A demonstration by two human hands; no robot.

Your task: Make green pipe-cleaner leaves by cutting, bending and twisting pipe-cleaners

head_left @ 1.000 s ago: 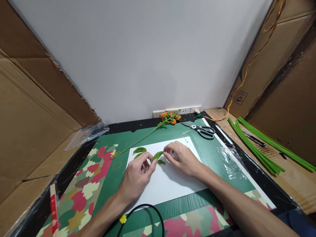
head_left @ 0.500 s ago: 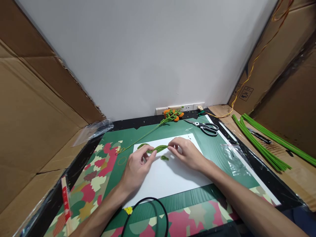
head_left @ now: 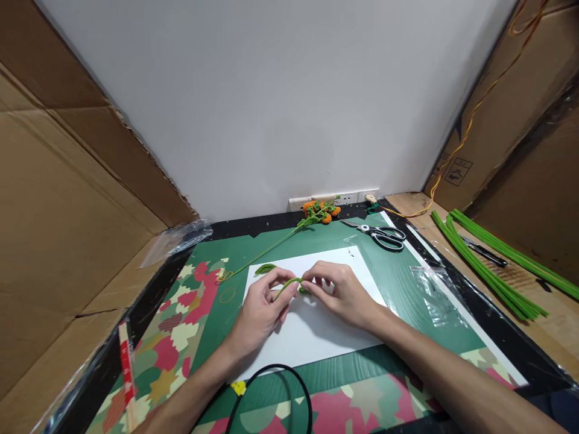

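A green pipe cleaner (head_left: pixel 289 283) arches between my two hands above a white sheet of paper (head_left: pixel 325 334). My left hand (head_left: pixel 266 301) pinches it between thumb and fingers on the left. My right hand (head_left: pixel 341 292) pinches its other end, fingertips close to the left ones. Behind my left hand a green leaf-shaped loop of pipe cleaner (head_left: pixel 265 269) lies on the paper. Another small green piece (head_left: pixel 304 291) shows just under the right fingertips, partly hidden by them.
Behind the paper lie an orange flower stem (head_left: pixel 312 218) and black-handled scissors (head_left: pixel 384 236). Bundled green pipe cleaners (head_left: pixel 491 265) and a utility knife (head_left: pixel 484 251) rest at right. A plastic bag (head_left: pixel 438 295) is right of the paper; a black cable (head_left: pixel 271 367) loops in front.
My left hand has shifted right, closer to my right hand. The twisted green strands are out of my fingers; a single thin pipe cleaner is held now, and a leaf-shaped loop lies behind.
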